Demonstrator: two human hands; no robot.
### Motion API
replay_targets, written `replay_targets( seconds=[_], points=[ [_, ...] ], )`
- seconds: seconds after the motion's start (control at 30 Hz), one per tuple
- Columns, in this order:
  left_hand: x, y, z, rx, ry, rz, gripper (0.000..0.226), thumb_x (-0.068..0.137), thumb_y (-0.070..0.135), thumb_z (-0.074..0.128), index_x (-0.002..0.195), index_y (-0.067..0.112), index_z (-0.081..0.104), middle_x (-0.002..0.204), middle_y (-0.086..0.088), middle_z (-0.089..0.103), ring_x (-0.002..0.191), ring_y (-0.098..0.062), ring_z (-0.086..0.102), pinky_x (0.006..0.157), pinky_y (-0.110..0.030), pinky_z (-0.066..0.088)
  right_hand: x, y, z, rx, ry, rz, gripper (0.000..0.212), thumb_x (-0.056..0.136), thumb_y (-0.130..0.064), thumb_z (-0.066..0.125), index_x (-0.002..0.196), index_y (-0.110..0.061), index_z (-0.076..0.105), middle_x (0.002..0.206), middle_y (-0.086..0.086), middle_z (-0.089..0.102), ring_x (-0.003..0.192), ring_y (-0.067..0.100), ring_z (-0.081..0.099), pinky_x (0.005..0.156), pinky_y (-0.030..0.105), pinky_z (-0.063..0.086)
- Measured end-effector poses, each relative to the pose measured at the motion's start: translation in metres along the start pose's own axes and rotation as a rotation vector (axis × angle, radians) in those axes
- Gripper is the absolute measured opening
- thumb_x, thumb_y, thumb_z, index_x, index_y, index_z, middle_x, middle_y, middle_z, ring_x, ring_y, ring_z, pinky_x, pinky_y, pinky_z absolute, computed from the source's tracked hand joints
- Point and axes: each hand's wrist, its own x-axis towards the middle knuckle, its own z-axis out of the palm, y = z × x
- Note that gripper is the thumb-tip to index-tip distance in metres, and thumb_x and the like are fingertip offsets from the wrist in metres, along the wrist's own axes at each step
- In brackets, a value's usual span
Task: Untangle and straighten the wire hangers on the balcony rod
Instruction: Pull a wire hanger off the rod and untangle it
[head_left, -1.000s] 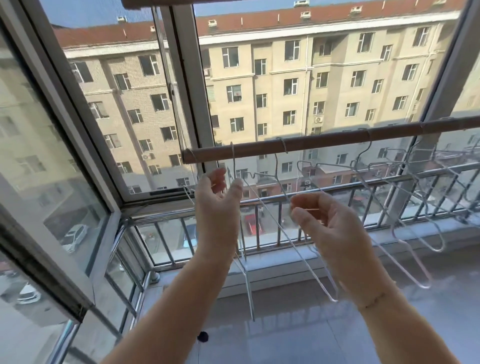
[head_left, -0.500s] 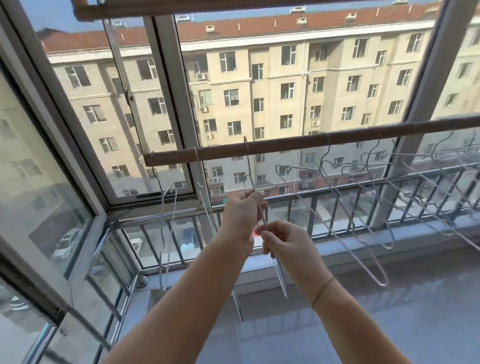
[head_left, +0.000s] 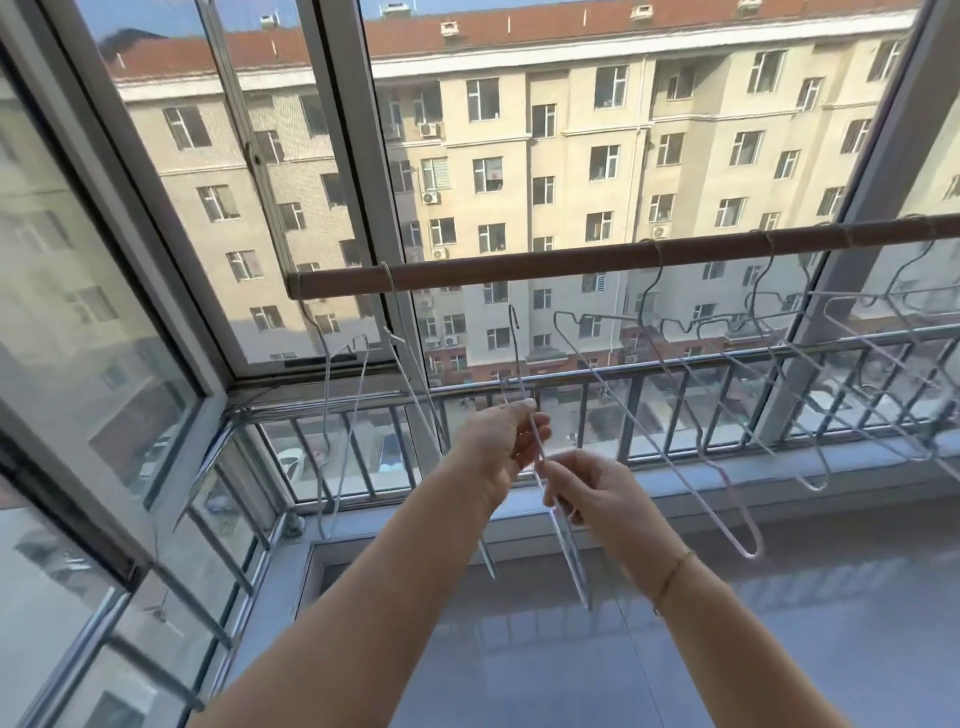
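Note:
A brown rod (head_left: 571, 264) runs across the balcony window. Thin white wire hangers hang from it: two near its left end (head_left: 326, 415) (head_left: 415, 384), and several splayed and overlapping to the right (head_left: 675, 467) (head_left: 852, 395). Both hands hold one hanger (head_left: 571, 561), turned edge-on. Its hook (head_left: 512, 317) sits below the rod, not touching it. My left hand (head_left: 498, 441) pinches its neck just under the hook. My right hand (head_left: 587, 493) grips the two wire sides a little lower. Its bottom end points down at the sill.
A metal guard railing (head_left: 649, 371) runs behind the hangers, with a pale sill (head_left: 675, 649) below it. Window frames (head_left: 358, 218) stand left and centre, and another post (head_left: 852, 249) crosses the rod on the right. An apartment block lies outside.
My hands have come together on one hanger. Its hook was over the rod half a second ago and now sits below it. The view has shifted right and down.

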Motion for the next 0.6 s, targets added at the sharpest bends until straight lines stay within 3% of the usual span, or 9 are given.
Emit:
replay_targets(
  seconds=[0.1, 0.27, 0.37, 0.43, 0.53, 0.6],
  points=[
    [-0.004, -0.015, -0.011, 0.088, -0.009, -0.003, 0.003, 0.09, 0.007, 0.055, 0.09, 0.006, 0.058, 0.068, -0.005, 0.061, 0.053, -0.01, 0.058, 0.052, -0.019, 0.049, -0.002, 0.008, -0.009, 0.036, 0.065, 0.041, 0.023, 0.093, -0.028, 0.049, 0.099, -0.01, 0.062, 0.081, 0.001, 0.064, 0.072, 0.011, 0.058, 0.064, 0.022, 0.046],
    [-0.015, -0.027, -0.03, 0.272, -0.125, -0.05, 0.002, 0.089, 0.011, 0.059, 0.088, 0.01, 0.059, 0.06, 0.001, 0.063, 0.05, -0.006, 0.059, 0.053, -0.017, 0.046, 0.011, 0.009, -0.017, -0.032, 0.13, -0.084, 0.015, 0.093, -0.021, 0.05, 0.098, -0.034, 0.055, 0.1, -0.008, 0.061, 0.099, 0.011, 0.057, 0.086, 0.024, 0.046],
    [-0.023, -0.03, -0.045, 0.385, -0.204, -0.045, 0.005, 0.089, 0.009, 0.059, 0.09, 0.011, 0.063, 0.066, 0.0, 0.063, 0.055, -0.007, 0.06, 0.059, -0.018, 0.045, 0.019, 0.012, -0.021, -0.194, 0.087, -0.108, 0.023, 0.09, -0.022, 0.055, 0.11, -0.033, 0.054, 0.121, -0.007, 0.057, 0.117, 0.009, 0.049, 0.102, 0.031, 0.039],
    [-0.025, -0.031, -0.053, 0.444, -0.236, -0.035, 0.008, 0.089, 0.008, 0.059, 0.088, 0.011, 0.066, 0.066, 0.001, 0.063, 0.059, -0.009, 0.058, 0.061, -0.019, 0.044, 0.021, 0.014, -0.023, -0.324, 0.042, -0.123, 0.03, 0.089, -0.023, 0.056, 0.116, -0.033, 0.051, 0.126, -0.008, 0.053, 0.119, 0.006, 0.046, 0.105, 0.03, 0.036],
    [-0.024, -0.031, -0.061, 0.466, -0.226, -0.015, 0.014, 0.09, 0.007, 0.056, 0.085, 0.013, 0.067, 0.067, 0.0, 0.061, 0.059, -0.009, 0.055, 0.059, -0.017, 0.043, 0.021, 0.018, -0.025, -0.457, 0.007, -0.139, 0.026, 0.088, -0.025, 0.057, 0.112, -0.034, 0.053, 0.123, -0.005, 0.057, 0.101, 0.001, 0.051, 0.097, 0.03, 0.039],
    [-0.023, -0.031, -0.065, 0.535, -0.206, 0.006, 0.017, 0.091, 0.01, 0.054, 0.083, 0.018, 0.067, 0.07, 0.003, 0.062, 0.061, -0.006, 0.055, 0.059, -0.016, 0.042, 0.021, 0.023, -0.029, -0.546, 0.019, -0.124, 0.022, 0.088, -0.028, 0.057, 0.11, -0.028, 0.06, 0.117, -0.004, 0.061, 0.107, 0.009, 0.053, 0.099, 0.034, 0.04]
  ],
)
